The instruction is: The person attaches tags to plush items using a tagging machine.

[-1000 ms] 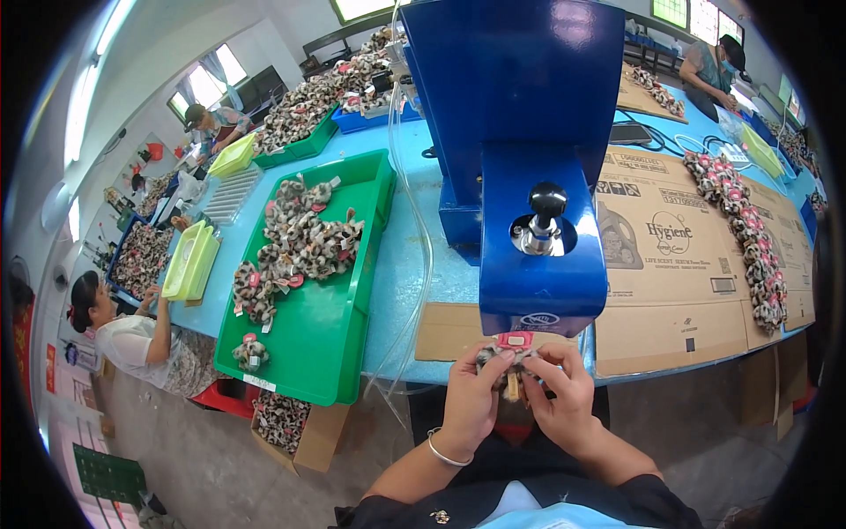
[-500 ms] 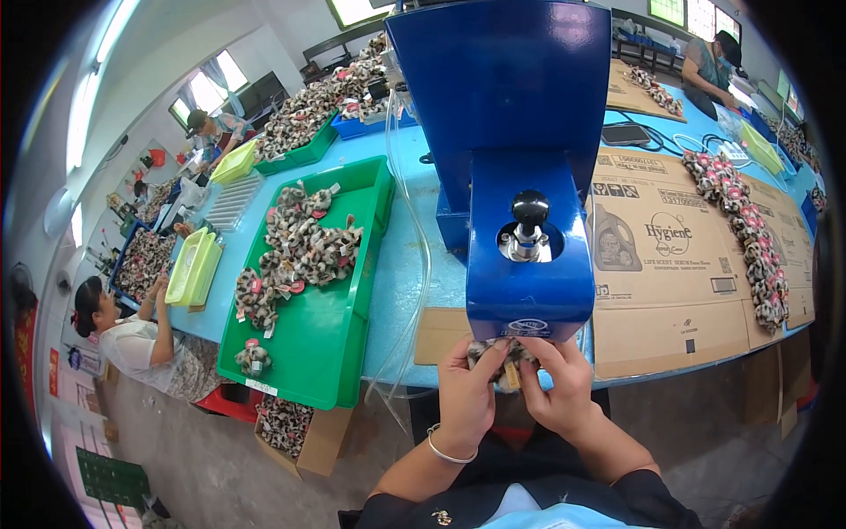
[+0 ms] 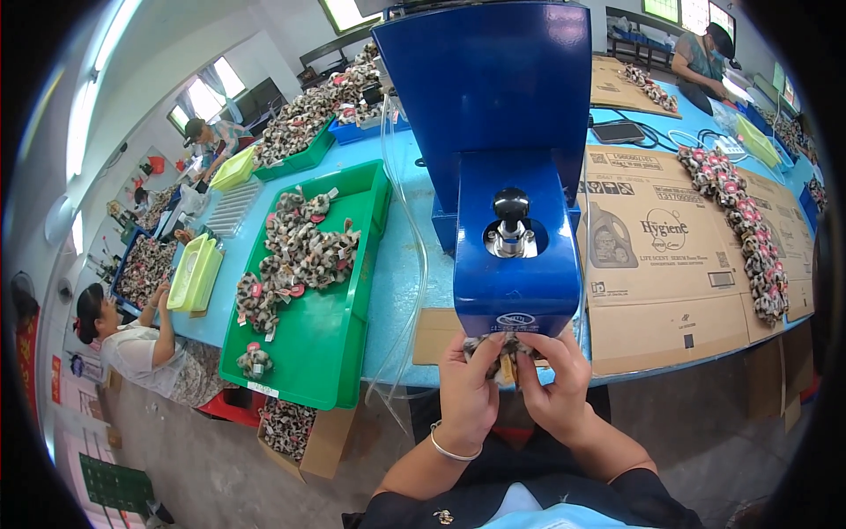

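A small fluffy plush piece (image 3: 505,363), mottled grey, brown and white with a yellowish tag, is held just under the front lip of a blue bench press machine (image 3: 518,286). My left hand (image 3: 467,397) pinches it from the left, thumb on top. From the other side my right hand (image 3: 557,383) grips it with thumb and fingers. The machine's overhang hides its upper edge and some of my fingertips. Above, a black ball knob (image 3: 510,205) stands on a metal stem in the machine's opening.
Left of the machine, a green tray (image 3: 339,353) holds several plush pieces (image 3: 304,251). Flattened cardboard (image 3: 648,313) lies at right, with a row of plush pieces (image 3: 753,238). A clear tube (image 3: 421,264) hangs beside the machine. A filled carton (image 3: 330,445) stands below; a co-worker (image 3: 145,344) sits at left.
The machine appears slightly further left in the picture, as the view has shifted a little. Both hands keep their grip on the plush piece, with only slight finger movement.
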